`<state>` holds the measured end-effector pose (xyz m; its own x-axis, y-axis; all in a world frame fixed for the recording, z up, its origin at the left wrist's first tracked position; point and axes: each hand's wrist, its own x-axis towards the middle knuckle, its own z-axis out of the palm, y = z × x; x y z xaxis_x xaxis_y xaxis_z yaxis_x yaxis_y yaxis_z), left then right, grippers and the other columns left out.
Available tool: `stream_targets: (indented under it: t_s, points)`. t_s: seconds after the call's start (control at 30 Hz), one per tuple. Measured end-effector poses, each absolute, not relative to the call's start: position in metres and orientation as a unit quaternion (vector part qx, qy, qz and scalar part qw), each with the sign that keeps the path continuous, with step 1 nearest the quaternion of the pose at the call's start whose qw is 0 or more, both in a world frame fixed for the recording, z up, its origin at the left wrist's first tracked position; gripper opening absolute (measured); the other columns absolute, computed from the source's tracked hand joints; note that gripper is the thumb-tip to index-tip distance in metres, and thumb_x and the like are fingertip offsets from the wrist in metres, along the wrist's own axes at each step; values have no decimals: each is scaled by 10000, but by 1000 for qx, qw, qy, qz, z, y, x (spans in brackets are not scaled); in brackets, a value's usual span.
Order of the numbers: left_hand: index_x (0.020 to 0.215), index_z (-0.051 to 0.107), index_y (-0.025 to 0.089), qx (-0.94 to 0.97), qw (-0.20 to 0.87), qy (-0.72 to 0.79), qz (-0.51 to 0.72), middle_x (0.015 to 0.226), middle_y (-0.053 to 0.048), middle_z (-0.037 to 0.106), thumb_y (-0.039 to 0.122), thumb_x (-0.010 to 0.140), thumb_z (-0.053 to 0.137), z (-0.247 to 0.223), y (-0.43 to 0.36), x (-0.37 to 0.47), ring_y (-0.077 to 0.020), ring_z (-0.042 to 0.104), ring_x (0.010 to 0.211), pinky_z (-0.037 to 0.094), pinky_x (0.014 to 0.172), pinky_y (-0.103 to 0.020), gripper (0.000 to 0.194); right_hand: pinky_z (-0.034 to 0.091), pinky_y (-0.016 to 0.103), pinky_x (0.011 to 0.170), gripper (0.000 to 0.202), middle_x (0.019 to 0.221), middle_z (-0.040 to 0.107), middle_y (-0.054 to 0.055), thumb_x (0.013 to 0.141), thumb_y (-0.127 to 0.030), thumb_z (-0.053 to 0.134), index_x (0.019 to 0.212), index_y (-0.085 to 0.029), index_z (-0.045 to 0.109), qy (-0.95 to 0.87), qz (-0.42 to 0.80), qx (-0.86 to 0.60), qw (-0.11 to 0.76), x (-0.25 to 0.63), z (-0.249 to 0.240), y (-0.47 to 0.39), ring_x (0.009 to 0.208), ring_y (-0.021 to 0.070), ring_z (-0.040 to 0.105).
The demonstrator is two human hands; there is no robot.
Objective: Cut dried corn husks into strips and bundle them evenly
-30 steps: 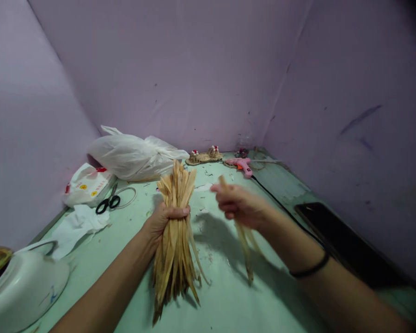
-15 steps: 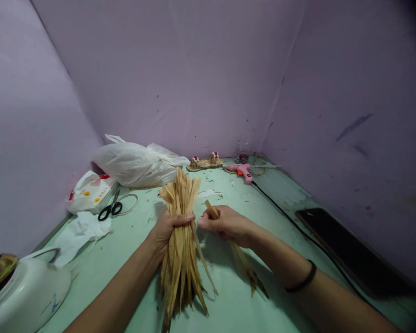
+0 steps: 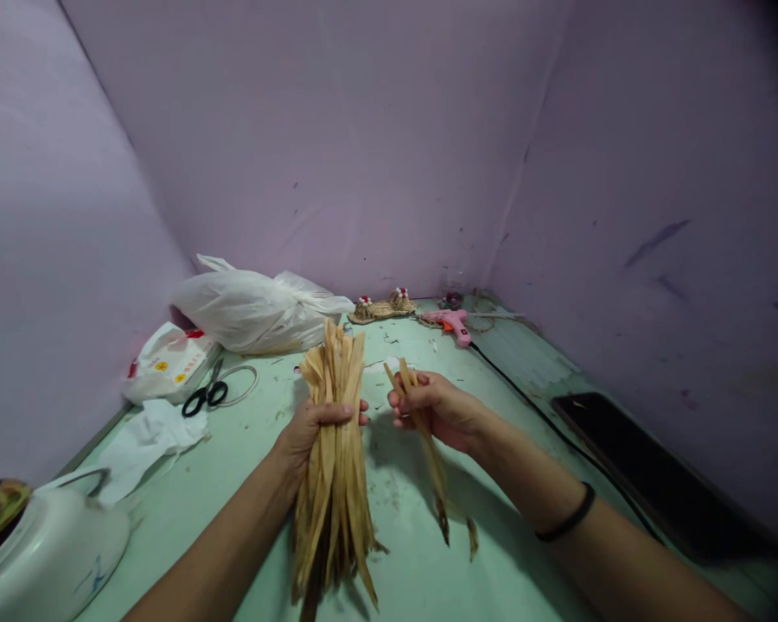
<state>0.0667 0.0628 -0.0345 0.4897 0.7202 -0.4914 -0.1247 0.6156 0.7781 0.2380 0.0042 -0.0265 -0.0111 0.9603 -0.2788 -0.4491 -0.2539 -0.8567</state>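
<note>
My left hand (image 3: 321,428) is wrapped around a thick bundle of dried, straw-coloured leaf strips (image 3: 337,510), thumb across the front. The bundle stands roughly upright, its short ends fanned above the hand and the long ends hanging down toward me. To its right, my right hand (image 3: 434,406) pinches a few loose dried leaf strips (image 3: 436,475) between thumb and fingers. Their dark, ragged ends dangle below that hand, apart from the bundle. A black band circles my right wrist.
Behind are a white plastic bag (image 3: 259,311), a woven straw piece (image 3: 382,309) and a pink glue gun (image 3: 450,324) with a black cord. Scissors (image 3: 206,397), a tissue pack (image 3: 172,363) and a white pot (image 3: 52,553) are left. A dark phone-like slab (image 3: 654,475) lies right.
My right hand has moved slightly right and up, away from the bundle, and more strips now show in it. A strip that hung off the bundle's right side is no longer there.
</note>
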Motion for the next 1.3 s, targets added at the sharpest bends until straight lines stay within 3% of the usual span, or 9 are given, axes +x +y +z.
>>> stream_targets:
  t_s: [0.1,0.17,0.23,0.4,0.6,0.83,1.03,1.3]
  points:
    - [780,685,39,344,792,425,271,574,-96,678,46,580,591,-35,62,67,-141,614,471,499,468,-215,221,242,136,351,251,581,553,-12,452,-35,517,680,-140,524,-211,646,-463,569,238,-32,8,470,56,452]
    - [761,679,46,348,791,423,272,556,-97,674,50,565,596,-36,60,67,-161,616,473,497,455,-233,213,115,142,323,252,602,565,4,495,-53,550,736,-127,553,-188,648,-478,563,235,-36,9,434,40,406]
    - [779,675,49,356,797,407,270,552,-95,674,54,540,604,-36,58,68,-172,608,455,494,447,-251,249,72,151,326,202,599,552,0,545,-94,618,737,-121,566,-201,642,-491,554,231,-39,9,406,26,357]
    - [904,660,79,379,815,351,262,590,-76,687,51,483,626,-34,52,72,-171,596,437,499,484,-273,423,71,150,326,185,505,441,-40,597,-211,700,637,-123,543,-253,617,-512,542,220,-43,7,381,21,319]
    - [963,648,65,368,816,360,264,623,-108,698,59,531,631,-36,53,70,-213,628,489,513,533,-323,433,76,141,309,151,488,439,-50,573,-153,654,640,-130,520,-238,614,-516,547,225,-37,7,355,23,359]
    - [1100,606,42,344,828,364,252,659,-134,708,54,537,589,-34,54,70,-274,646,506,519,518,-386,564,71,145,312,174,491,427,-61,582,-212,635,639,-151,483,-258,613,-503,552,226,-38,7,344,15,320]
    - [1116,585,27,341,816,377,274,645,-133,705,44,537,596,-37,54,70,-257,639,487,523,491,-365,579,101,164,345,253,469,386,-58,555,-268,696,590,-148,476,-312,635,-500,500,218,-43,3,387,25,294]
    - [1184,534,41,344,812,375,287,690,-141,711,40,513,617,-36,55,69,-270,641,488,521,473,-375,677,138,180,380,245,549,444,-38,527,-239,705,624,-142,502,-298,623,-486,535,223,-42,4,457,39,337]
